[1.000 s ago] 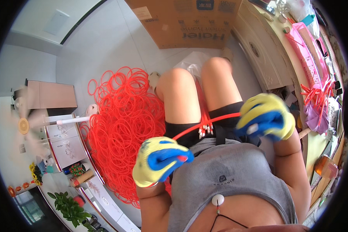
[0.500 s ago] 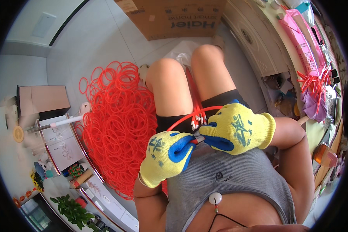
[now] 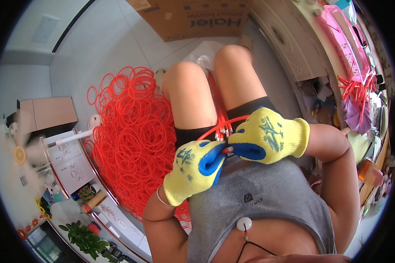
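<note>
Pinching close in should serve best: near frame centre, the left hand (image 3: pixel 195 165) is closed round one end of the red tube (image 3: pixel 235 119), the right hand (image 3: pixel 267 138) folded over what appears its other end. Judged: keep both ends in line, the tube's arc unkinked.

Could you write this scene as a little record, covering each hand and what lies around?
Left hand: gloved, gripping a red tube
Right hand: gloved, gripping the same tube
Tube shape: arcs from hand to hand
Between the thighs: more pale-ended red tubes
Floor, person's left: heap of red rings
Beyond the knees: brown cardboard box
</note>
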`<action>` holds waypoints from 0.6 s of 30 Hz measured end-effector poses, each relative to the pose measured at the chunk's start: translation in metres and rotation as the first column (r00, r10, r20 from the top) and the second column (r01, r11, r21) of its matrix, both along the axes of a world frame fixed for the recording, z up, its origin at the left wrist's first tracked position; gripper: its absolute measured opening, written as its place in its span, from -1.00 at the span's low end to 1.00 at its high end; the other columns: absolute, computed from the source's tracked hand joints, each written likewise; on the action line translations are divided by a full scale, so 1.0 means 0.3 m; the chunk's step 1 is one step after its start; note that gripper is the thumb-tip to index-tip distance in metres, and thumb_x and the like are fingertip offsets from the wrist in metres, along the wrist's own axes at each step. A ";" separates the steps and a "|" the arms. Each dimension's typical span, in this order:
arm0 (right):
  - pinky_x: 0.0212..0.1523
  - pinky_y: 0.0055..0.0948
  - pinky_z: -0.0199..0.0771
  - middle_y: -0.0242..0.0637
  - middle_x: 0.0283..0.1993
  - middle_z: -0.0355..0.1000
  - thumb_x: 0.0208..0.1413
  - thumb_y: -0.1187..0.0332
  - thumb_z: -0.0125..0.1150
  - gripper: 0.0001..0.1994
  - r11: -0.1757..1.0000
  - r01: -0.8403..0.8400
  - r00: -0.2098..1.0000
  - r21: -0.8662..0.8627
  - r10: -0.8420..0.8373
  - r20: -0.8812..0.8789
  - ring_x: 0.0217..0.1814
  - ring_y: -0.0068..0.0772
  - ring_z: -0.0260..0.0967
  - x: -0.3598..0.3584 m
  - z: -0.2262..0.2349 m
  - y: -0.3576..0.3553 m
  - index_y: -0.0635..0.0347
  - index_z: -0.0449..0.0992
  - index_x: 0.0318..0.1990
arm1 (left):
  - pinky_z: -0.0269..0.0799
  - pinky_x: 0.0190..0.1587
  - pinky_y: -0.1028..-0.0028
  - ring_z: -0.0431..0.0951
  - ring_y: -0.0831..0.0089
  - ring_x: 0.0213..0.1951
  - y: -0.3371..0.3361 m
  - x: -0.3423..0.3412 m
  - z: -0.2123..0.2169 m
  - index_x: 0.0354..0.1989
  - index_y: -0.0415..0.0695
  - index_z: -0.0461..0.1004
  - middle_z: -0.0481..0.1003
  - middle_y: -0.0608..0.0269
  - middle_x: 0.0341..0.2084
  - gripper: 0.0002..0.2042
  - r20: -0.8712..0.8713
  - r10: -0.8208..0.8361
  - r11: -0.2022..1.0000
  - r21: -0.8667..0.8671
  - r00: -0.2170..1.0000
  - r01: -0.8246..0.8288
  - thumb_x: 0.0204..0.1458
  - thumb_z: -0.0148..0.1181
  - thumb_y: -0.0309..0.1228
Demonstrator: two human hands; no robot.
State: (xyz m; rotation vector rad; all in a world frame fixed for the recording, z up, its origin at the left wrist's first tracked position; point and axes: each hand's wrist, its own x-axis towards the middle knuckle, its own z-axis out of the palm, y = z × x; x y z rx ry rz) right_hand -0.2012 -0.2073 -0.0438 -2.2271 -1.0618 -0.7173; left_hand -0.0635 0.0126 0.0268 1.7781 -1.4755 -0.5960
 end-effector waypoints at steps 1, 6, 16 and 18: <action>-0.28 -0.20 0.60 0.10 -0.13 0.58 -0.03 0.33 0.18 -0.65 0.999 0.051 0.992 -0.016 -0.053 -0.116 -0.28 -0.03 0.59 -0.017 0.034 -0.002 0.42 0.61 -0.15 | 0.51 -0.27 0.22 0.61 0.05 -0.35 -0.004 0.009 -0.007 -0.17 -0.22 0.62 0.60 0.03 -0.37 -0.71 0.034 -0.021 0.999 -0.026 0.999 0.022 -0.14 0.34 -0.53; -0.09 -0.24 0.58 -0.05 0.05 0.55 0.15 0.33 0.11 -0.64 0.988 0.122 0.865 -0.097 -0.153 -0.478 -0.04 -0.12 0.58 -0.063 0.098 0.008 0.35 0.57 0.04 | 0.45 -0.40 0.23 0.56 0.10 -0.46 0.001 0.015 -0.037 -0.14 -0.29 0.59 0.57 0.08 -0.43 -0.64 0.171 -0.123 0.991 -0.026 0.978 0.129 -0.23 0.36 -0.55; -0.22 -0.29 0.62 0.00 -0.09 0.59 0.06 0.35 0.20 -0.61 0.997 0.024 0.902 -0.070 -0.051 -0.430 -0.24 -0.12 0.61 -0.041 0.088 0.015 0.41 0.56 0.02 | 0.33 -0.56 0.29 0.48 0.21 -0.62 -0.042 0.000 -0.019 -0.31 -0.21 0.60 0.52 0.18 -0.56 -0.79 0.207 -0.196 0.979 -0.017 0.958 0.204 -0.19 0.34 -0.54; -0.29 -0.30 0.61 -0.05 -0.16 0.60 0.05 0.35 0.21 -0.62 1.000 0.010 0.958 -0.027 -0.018 -0.287 -0.31 -0.14 0.59 -0.034 0.039 0.016 0.41 0.56 0.00 | 0.32 -0.56 0.29 0.47 0.22 -0.62 -0.042 -0.001 -0.028 -0.31 -0.19 0.60 0.52 0.19 -0.56 -0.80 0.204 -0.204 0.978 -0.006 0.957 0.210 -0.19 0.33 -0.54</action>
